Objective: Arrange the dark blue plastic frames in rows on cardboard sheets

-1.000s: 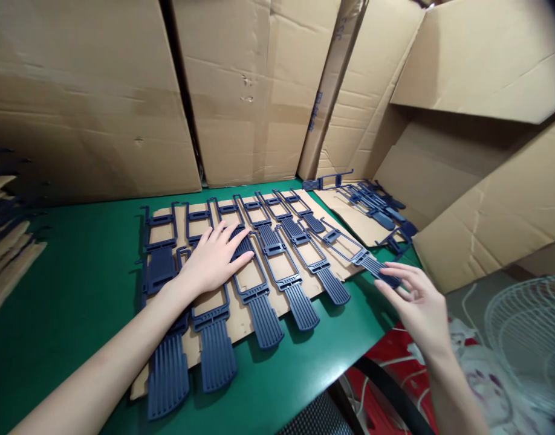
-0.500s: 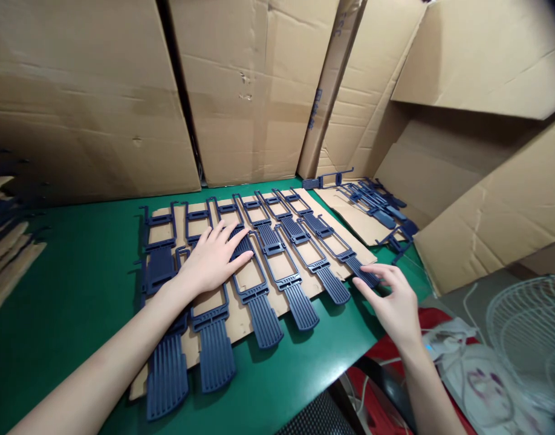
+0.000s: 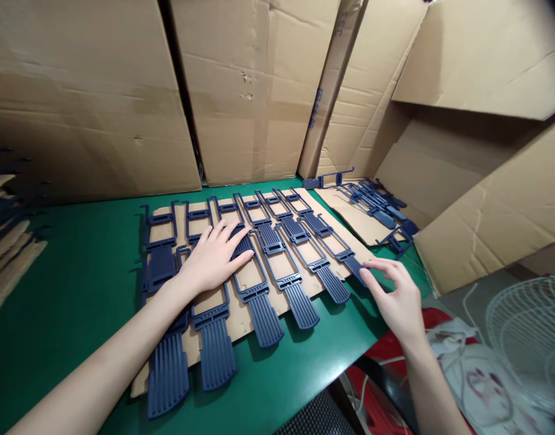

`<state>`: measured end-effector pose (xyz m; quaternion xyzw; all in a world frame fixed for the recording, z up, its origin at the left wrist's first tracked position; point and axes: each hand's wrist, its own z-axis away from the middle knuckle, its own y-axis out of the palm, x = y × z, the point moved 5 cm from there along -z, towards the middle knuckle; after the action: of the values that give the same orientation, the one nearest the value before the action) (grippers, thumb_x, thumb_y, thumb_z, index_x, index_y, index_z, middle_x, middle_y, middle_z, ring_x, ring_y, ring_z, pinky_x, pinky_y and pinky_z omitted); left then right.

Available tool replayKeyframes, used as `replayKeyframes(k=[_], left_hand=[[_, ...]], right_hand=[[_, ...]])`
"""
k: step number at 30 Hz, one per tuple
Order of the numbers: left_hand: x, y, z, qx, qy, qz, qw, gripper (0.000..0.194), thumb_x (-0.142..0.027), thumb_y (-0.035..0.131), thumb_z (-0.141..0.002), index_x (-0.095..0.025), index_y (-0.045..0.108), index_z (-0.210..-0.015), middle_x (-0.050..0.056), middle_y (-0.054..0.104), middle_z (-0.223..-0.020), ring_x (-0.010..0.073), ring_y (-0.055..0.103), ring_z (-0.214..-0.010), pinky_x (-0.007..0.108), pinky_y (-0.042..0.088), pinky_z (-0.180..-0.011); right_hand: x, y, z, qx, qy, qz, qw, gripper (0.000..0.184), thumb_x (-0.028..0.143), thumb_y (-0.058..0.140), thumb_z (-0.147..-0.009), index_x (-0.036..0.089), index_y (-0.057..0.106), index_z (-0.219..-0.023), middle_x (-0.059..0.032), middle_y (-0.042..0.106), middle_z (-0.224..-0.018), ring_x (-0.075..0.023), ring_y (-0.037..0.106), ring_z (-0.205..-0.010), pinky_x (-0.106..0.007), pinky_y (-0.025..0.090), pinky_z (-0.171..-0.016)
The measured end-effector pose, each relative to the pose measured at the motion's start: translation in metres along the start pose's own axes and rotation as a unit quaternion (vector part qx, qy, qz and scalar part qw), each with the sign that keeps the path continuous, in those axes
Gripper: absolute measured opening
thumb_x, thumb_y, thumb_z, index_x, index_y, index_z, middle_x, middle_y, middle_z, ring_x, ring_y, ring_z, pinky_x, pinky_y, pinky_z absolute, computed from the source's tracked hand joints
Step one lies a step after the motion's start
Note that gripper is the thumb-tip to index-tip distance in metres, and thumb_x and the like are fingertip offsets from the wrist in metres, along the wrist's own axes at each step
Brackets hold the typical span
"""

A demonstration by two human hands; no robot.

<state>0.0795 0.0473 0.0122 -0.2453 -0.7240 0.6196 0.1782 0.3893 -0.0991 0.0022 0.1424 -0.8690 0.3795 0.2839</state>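
Observation:
Several dark blue plastic parts (image 3: 282, 266), each a frame with a ribbed paddle end, lie in rows on a brown cardboard sheet (image 3: 239, 323) on the green table (image 3: 78, 290). My left hand (image 3: 216, 257) lies flat and open on the parts in the middle of the sheet. My right hand (image 3: 395, 296) hovers at the sheet's right edge, fingers spread, its fingertips at the ribbed end of the rightmost part (image 3: 350, 260). Nothing is gripped in either hand.
A second cardboard sheet with a loose heap of blue parts (image 3: 377, 208) lies at the back right. Cardboard boxes (image 3: 254, 90) wall in the table behind and to the right. Stacked cardboard with parts (image 3: 5, 241) sits at the left edge. A white fan (image 3: 526, 338) stands low right.
My right hand carried the rightmost part left and laid it in line on the sheet, then let go and eased back. My left hand has stayed put.

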Motion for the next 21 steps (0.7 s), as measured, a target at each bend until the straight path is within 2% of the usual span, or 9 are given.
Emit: replayKeyframes(k=[5,9,12,16,19,21], left_hand=[[0.001,0.0,0.0,-0.003,0.003,0.001,1.0,0.061,-0.056,0.027,-0.092,-0.024,0.03,-0.143,0.008,0.027,-0.15,0.0313,0.017,-0.139,0.051,0.018,-0.11],[0.001,0.001,0.0,-0.001,0.0,-0.001,1.0,0.061,-0.056,0.027,-0.092,-0.023,0.03,-0.143,0.008,0.028,-0.15,0.0314,0.017,-0.139,0.051,0.019,-0.11],[0.001,0.001,0.0,-0.002,-0.001,-0.005,1.0,0.061,-0.056,0.027,-0.092,-0.022,0.031,-0.143,0.008,0.028,-0.15,0.0313,0.017,-0.139,0.051,0.019,-0.11],[0.002,0.002,0.0,-0.009,0.003,-0.004,1.0,0.061,-0.056,0.028,-0.091,-0.023,0.032,-0.142,0.008,0.028,-0.149,0.0313,0.018,-0.138,0.051,0.02,-0.11],[0.002,0.002,0.0,-0.012,0.004,-0.003,1.0,0.061,-0.056,0.029,-0.091,-0.024,0.032,-0.142,0.008,0.028,-0.149,0.0313,0.018,-0.138,0.051,0.02,-0.109],[0.002,0.002,0.0,-0.014,0.005,-0.005,1.0,0.061,-0.056,0.028,-0.091,-0.023,0.032,-0.142,0.009,0.028,-0.149,0.0315,0.018,-0.138,0.051,0.02,-0.109]], right_hand=[[0.021,-0.005,-0.024,0.004,-0.059,-0.02,0.998,0.018,0.036,0.056,-0.084,0.022,0.065,-0.092,-0.0054,0.063,-0.101,-0.0211,0.058,-0.099,-0.037,0.045,-0.087],[0.046,0.006,-0.053,0.081,-0.158,-0.048,0.983,0.019,0.032,0.054,-0.086,0.022,0.064,-0.099,-0.0055,0.064,-0.105,-0.0213,0.058,-0.102,-0.037,0.044,-0.092],[0.058,0.028,-0.077,0.161,-0.22,-0.056,0.96,0.026,0.033,0.053,-0.087,0.022,0.062,-0.11,-0.005,0.061,-0.115,-0.0209,0.055,-0.11,-0.037,0.042,-0.098],[0.068,0.071,-0.104,0.25,-0.259,-0.07,0.93,0.036,0.039,0.051,-0.088,0.023,0.058,-0.119,-0.0042,0.058,-0.124,-0.0208,0.05,-0.118,-0.039,0.037,-0.103],[0.075,0.104,-0.117,0.272,-0.276,-0.074,0.919,0.04,0.044,0.046,-0.09,0.021,0.057,-0.122,-0.0052,0.056,-0.126,-0.0193,0.047,-0.122,-0.038,0.035,-0.106],[0.076,0.125,-0.121,0.283,-0.278,-0.042,0.917,0.049,0.049,0.045,-0.089,0.019,0.053,-0.127,-0.0076,0.05,-0.133,-0.0207,0.038,-0.13,-0.04,0.03,-0.109]])
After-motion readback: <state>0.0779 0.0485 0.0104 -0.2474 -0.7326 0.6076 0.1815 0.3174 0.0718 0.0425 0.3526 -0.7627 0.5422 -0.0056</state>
